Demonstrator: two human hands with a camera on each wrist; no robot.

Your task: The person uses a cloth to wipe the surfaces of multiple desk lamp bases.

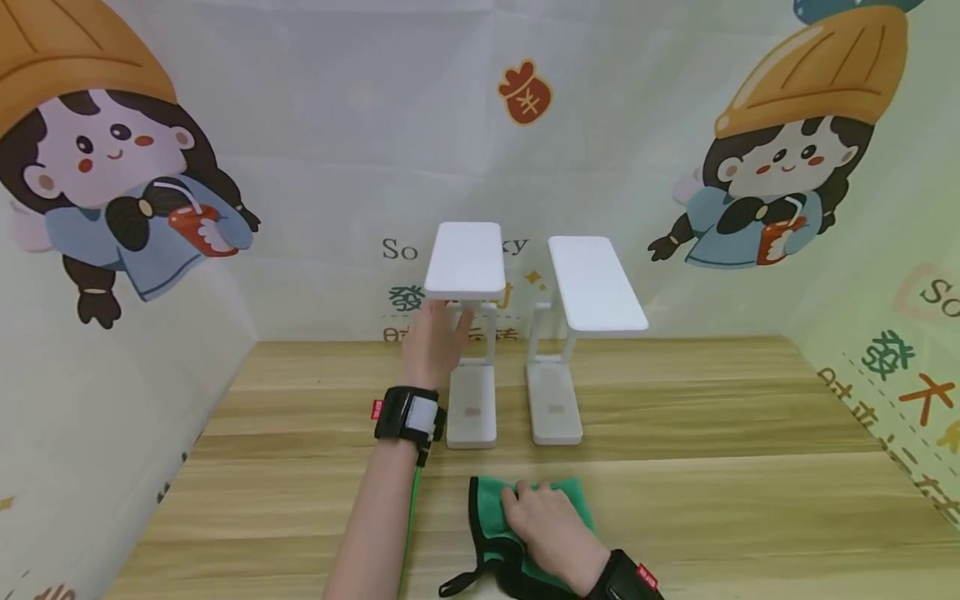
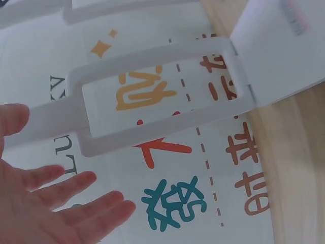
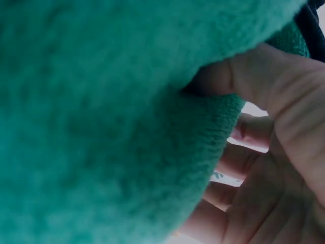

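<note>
Green cloth [image 3: 111,122] lies pinched in the right-hand fingers [image 3: 237,160].

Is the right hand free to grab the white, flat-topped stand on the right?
Probably not: the right hand holds a fuzzy green cloth, though only wooden tabletop lies before the stand.

The cloth [image 1: 492,512] is green (edged in black), the stands [image 1: 465,260] white, the tabletop [image 1: 712,417] wood-grained.
</note>
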